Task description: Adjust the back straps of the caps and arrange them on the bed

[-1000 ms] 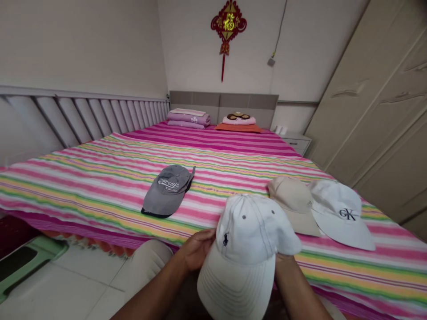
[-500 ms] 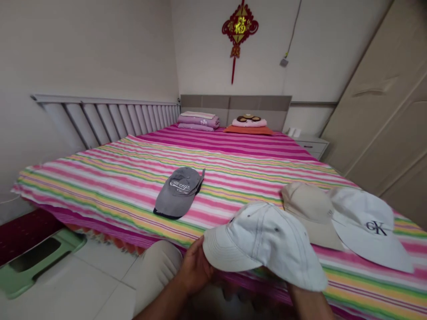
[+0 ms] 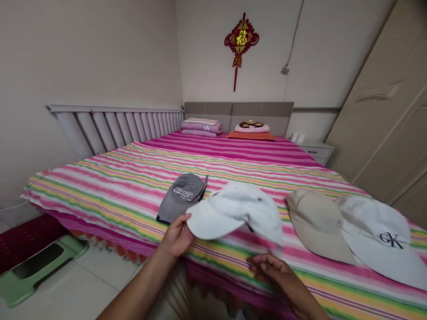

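Note:
My left hand is closed on the brim of a white baseball cap, thumb on top. The cap is held over the front part of the bed, its back slightly blurred. My right hand is below the cap's back edge, apart from it, with loosely bent fingers and nothing in them. Behind the cap's brim, a grey baseball cap with white lettering lies on the striped sheet. To the right, a beige cap lies beside a white cap with CK letters, their brims touching or overlapping.
The bed has a striped cover and, by its headboard, folded purple bedding and a pink pillow. A radiator runs along the left wall. A green stool stands on the floor at left; a nightstand is at back right.
The white cap has moved left and away from me, toward the grey cap, in my left hand. My right hand has come out from under it and let go. The view has shifted slightly.

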`<state>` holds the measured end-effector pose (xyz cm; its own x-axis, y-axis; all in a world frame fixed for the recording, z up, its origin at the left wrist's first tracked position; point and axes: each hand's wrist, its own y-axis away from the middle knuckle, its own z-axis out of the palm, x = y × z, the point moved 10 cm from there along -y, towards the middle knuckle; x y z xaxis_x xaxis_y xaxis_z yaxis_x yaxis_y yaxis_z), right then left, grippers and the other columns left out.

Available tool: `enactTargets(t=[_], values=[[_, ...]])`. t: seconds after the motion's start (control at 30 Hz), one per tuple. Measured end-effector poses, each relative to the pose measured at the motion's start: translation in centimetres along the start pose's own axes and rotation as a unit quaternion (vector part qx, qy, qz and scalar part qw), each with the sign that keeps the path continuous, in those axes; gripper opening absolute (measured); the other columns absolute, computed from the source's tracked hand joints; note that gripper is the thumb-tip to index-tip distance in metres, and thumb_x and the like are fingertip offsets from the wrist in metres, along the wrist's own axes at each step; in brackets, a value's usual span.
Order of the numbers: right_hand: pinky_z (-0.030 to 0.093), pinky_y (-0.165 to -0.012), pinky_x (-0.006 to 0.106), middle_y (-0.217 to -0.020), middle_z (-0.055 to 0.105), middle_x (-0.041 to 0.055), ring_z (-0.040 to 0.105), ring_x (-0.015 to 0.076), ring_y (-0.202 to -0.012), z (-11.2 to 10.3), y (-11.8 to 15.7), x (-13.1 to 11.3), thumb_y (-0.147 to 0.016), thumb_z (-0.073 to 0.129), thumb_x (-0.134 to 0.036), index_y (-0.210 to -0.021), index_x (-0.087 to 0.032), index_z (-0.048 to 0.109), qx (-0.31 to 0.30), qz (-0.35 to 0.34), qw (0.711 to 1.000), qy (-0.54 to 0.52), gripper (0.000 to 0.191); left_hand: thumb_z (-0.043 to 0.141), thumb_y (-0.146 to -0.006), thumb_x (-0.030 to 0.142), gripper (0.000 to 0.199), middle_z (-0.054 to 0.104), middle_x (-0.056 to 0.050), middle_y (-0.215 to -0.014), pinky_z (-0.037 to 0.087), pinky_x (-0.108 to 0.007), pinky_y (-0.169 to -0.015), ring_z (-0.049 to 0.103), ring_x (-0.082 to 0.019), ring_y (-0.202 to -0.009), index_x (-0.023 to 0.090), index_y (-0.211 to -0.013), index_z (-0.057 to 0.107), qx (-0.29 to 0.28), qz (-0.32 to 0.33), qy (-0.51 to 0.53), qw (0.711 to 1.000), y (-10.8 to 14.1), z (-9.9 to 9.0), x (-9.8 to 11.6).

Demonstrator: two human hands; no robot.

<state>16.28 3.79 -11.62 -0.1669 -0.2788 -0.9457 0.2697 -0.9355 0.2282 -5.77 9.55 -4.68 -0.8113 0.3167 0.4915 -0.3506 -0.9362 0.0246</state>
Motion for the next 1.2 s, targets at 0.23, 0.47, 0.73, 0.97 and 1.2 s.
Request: enactTargets(t=[0.23, 0.47, 0.73, 0.97, 1.2], values=[[0.039, -0.058, 0.024, -0.074, 0.065, 0.0019, 0.058, 0.0145, -0.065, -1.0, -0.3, 5.6, -0.057, 0.069, -0.046, -0.071, -0.018, 0.065, 0.02, 0.049, 0.998, 0.039, 0.032, 0.033, -0.078, 0.007, 0.047, 0.07, -0.005, -0.087, 0.051, -0.027, -0.072, 0.064, -0.016, -0.082, 0.018, -0.123, 0.043, 0.015, 0.182, -0.008, 0.983, -1.2, 1.7, 11.6], [0.037, -0.054, 0.02, -0.072, 0.066, 0.0009, 0.056, 0.0107, -0.061, -2.7, -0.8, 9.3, -0.05, 0.072, -0.048, -0.071, -0.018, 0.062, 0.037, 0.106, 0.994, -0.003, 0.038, 0.033, -0.08, 0.003, 0.042, 0.069, -0.006, -0.062, 0.054, -0.025, -0.056, 0.065, -0.015, -0.056, 0.009, -0.121, 0.042, 0.262, 0.156, -0.052, 0.951, -0.5, -7.7, 10.6], [0.037, -0.053, 0.016, -0.067, 0.066, -0.0005, 0.056, 0.0067, -0.057, -1.3, -0.2, 7.4, -0.059, 0.07, -0.043, -0.07, -0.017, 0.063, 0.003, 0.105, 0.994, -0.033, 0.029, 0.039, -0.079, 0.002, 0.034, 0.07, -0.003, -0.071, 0.054, -0.029, -0.067, 0.066, -0.014, -0.066, 0.015, -0.106, 0.054, 0.248, 0.211, -0.083, 0.942, 0.0, -7.5, 11.3], [0.038, -0.052, 0.015, -0.068, 0.068, 0.0008, 0.056, 0.0059, -0.056, -1.4, -0.2, 7.6, -0.059, 0.07, -0.04, -0.07, -0.017, 0.064, 0.012, 0.108, 0.993, -0.044, 0.027, 0.039, -0.078, 0.0, 0.033, 0.067, -0.001, -0.06, 0.053, -0.035, -0.071, 0.064, -0.013, -0.055, 0.014, -0.104, 0.054, 0.339, 0.193, -0.09, 0.916, 1.9, -10.9, 9.8], [0.042, -0.053, 0.018, -0.067, 0.067, 0.0034, 0.058, 0.0085, -0.057, -3.0, 0.3, 5.1, -0.062, 0.069, -0.038, -0.075, -0.014, 0.064, 0.063, 0.071, 0.994, -0.047, 0.028, 0.041, -0.076, -0.001, 0.031, 0.068, -0.001, -0.061, 0.054, -0.037, -0.069, 0.065, -0.015, -0.057, 0.015, -0.098, 0.056, 0.347, 0.221, -0.091, 0.907, 2.0, -11.4, 9.7]])
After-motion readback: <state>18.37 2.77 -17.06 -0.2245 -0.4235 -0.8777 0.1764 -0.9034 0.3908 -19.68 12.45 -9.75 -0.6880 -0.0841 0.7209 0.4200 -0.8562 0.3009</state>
